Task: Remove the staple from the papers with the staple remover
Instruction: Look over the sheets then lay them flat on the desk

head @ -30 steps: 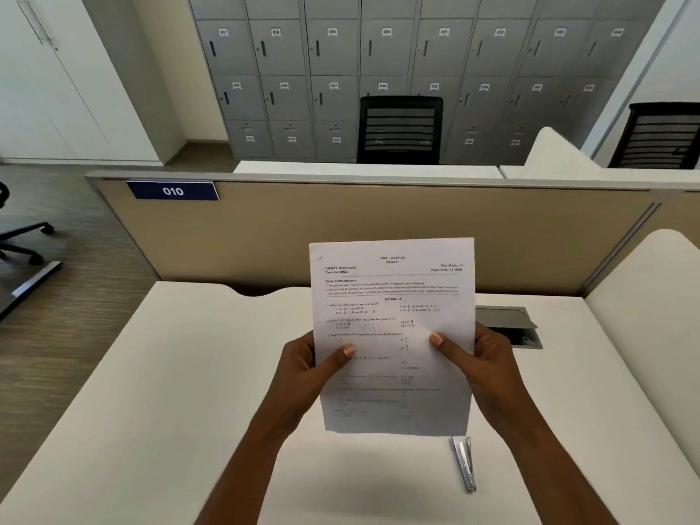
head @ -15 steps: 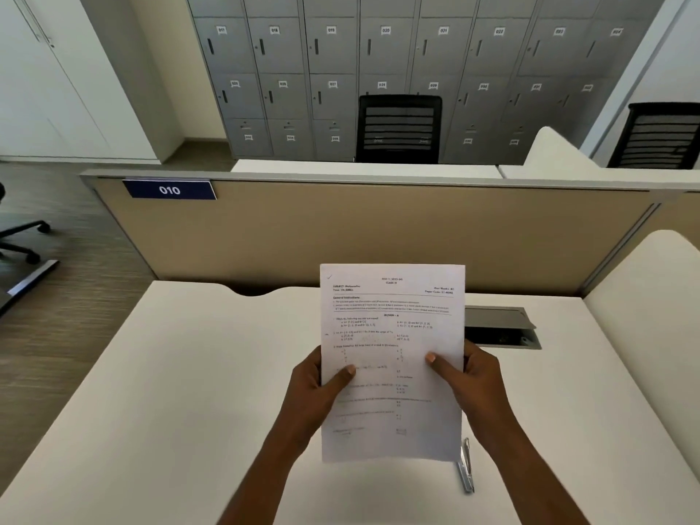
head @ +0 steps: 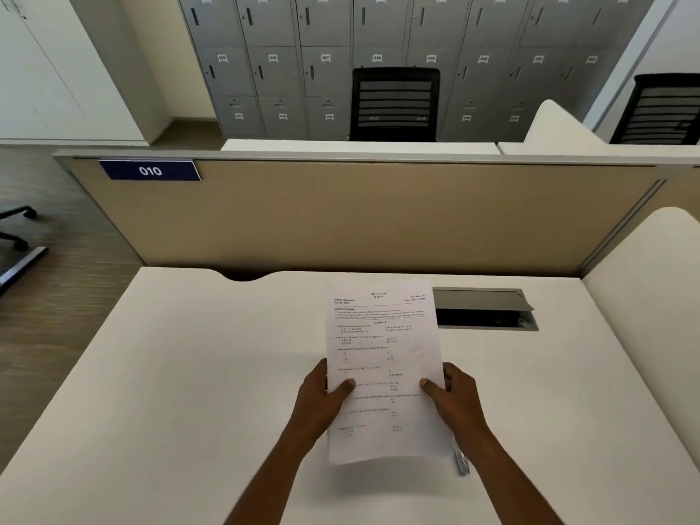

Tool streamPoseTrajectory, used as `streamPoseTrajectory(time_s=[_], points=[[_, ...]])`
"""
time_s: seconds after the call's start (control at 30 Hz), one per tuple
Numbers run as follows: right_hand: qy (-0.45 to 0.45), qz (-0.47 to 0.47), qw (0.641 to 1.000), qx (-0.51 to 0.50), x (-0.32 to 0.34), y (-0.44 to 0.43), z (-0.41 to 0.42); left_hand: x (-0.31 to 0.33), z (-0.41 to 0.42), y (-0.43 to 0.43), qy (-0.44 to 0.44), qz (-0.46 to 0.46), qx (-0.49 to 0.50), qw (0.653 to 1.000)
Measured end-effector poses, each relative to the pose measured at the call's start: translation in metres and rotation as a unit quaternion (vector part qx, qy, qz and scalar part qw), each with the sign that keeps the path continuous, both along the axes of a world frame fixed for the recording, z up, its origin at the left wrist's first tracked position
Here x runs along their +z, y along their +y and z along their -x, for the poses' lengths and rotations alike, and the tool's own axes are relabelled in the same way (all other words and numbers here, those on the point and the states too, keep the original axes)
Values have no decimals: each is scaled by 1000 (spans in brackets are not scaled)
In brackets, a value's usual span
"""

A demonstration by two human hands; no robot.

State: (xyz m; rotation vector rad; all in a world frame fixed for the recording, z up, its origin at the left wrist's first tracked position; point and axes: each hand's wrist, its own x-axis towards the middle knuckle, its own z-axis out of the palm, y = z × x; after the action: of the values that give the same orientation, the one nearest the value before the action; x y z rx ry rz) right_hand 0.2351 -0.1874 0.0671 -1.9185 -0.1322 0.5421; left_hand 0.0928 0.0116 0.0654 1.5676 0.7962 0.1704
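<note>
Since the staple remover [head: 461, 462] lies on the desk [head: 189, 373] just beside the right wrist, off the near right corner of the papers [head: 382, 358], the right hand [head: 456, 397] is plainly the nearer one. The left hand [head: 324, 395] would have to cross under the sheets to reach it. The tool's long axis runs roughly away from the person. Its far end is hidden behind the forearm and the paper's edge, so I cannot tell which end is the working one.

Both hands grip the papers, one on each side edge, thumbs pressed on the printed face and fingers behind. The sheets are held off the desk, with the top edge away from the person. The staple itself is too small to make out, though it probably sits at a top corner.

Farther back, an open cable hatch [head: 485, 308] sits in the desk just right of the papers' far edge. Beyond it are the partition [head: 378, 214] with its 010 label [head: 150, 170], then grey lockers [head: 303, 51].
</note>
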Motion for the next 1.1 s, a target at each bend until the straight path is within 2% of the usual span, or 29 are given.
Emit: streamPoseTrajectory(time_s=[0.1, 0.27, 0.47, 0.63, 0.77, 0.9, 0.97, 1.1], points=[[19, 28, 999, -15, -25, 1, 0, -35, 0, -5, 79, -27, -23, 996], [54, 106, 993, -27, -66, -1, 2, -81, 2, -25, 154, -51, -34, 986], [73, 166, 983, -36, -96, -3, 6, -121, -2, -40, 211, -61, -38, 975], [43, 217, 975, -24, -107, 3, 2, -127, -7, -39, 219, -85, -17, 972], [12, 238, 971, 3, -108, 12, 1, -131, -5, -36, 236, -109, -20, 965], [-1, 243, 969, 38, -108, 8, 5, -129, 0, -36, 234, -181, -27, 955], [-10, 249, 966, 66, -106, 3, 9, -128, 3, -36, 241, -181, -38, 953], [-34, 279, 939, 197, -104, -13, 19, -127, 12, -36, 232, -157, -104, 954]])
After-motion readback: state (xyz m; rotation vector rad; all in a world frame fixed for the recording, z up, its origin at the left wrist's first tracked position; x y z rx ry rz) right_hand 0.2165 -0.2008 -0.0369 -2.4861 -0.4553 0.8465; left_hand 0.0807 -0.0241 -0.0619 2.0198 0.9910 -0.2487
